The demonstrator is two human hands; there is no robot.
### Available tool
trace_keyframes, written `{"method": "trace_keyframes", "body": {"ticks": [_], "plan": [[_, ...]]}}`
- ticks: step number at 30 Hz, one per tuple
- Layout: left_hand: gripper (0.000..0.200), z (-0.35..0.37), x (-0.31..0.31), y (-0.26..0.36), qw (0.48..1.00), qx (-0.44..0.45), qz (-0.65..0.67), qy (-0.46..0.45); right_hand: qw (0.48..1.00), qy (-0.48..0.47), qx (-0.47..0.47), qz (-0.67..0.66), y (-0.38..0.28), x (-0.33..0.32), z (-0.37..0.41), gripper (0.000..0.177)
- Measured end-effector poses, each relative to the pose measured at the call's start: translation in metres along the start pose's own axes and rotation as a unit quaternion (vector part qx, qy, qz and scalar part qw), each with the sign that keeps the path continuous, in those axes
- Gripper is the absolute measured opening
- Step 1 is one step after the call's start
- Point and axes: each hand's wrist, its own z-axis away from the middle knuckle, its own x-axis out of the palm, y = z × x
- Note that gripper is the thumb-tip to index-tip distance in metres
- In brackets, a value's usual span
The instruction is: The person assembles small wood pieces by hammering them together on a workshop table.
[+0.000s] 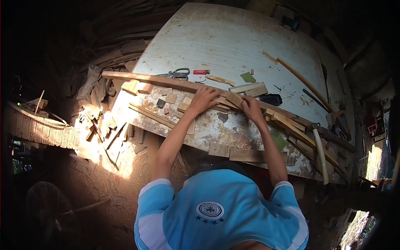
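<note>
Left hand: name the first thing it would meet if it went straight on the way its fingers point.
The long wooden beam looks first for the left hand; the fingertips may already touch it, as depth is unclear.

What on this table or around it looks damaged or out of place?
The table looks damaged on the near side: its pale surface is blotched brown, with a dark patch. Scrap wood lies jumbled to its left, untidy but perhaps normal here.

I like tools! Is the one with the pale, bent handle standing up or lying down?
Lying down. The tool's pale handle stretches along the bench, across the wood strips, not upward.
</note>
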Motion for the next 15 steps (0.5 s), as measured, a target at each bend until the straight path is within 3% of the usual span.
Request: {"method": "trace_keyframes", "body": {"ticks": [2,5,6,10,15], "plan": [[0.039,-0.002,0.009,-0.008,0.999,0.037,0.008,0.012,0.989,0.134,-0.062,0.018,0.008,0.005,0.007,0.029],[0.040,0.011,0.008,0.000,0.999,0.028,0.032,-0.012,0.986,0.160,-0.042,-0.018,-0.002,-0.006,0.041,0.025],[0.041,0.010,0.005,-0.001,0.999,0.026,0.029,-0.005,0.988,0.131,-0.030,-0.073,-0.018,-0.015,0.052,0.026],[0.049,0.011,0.002,0.003,1.000,0.027,-0.003,-0.001,0.996,-0.045,0.073,0.018,-0.007,-0.015,0.090,0.036],[0.060,0.009,0.005,0.001,1.000,0.004,-0.006,-0.002,0.989,0.033,-0.014,0.143,0.029,0.006,0.084,0.051]]}}
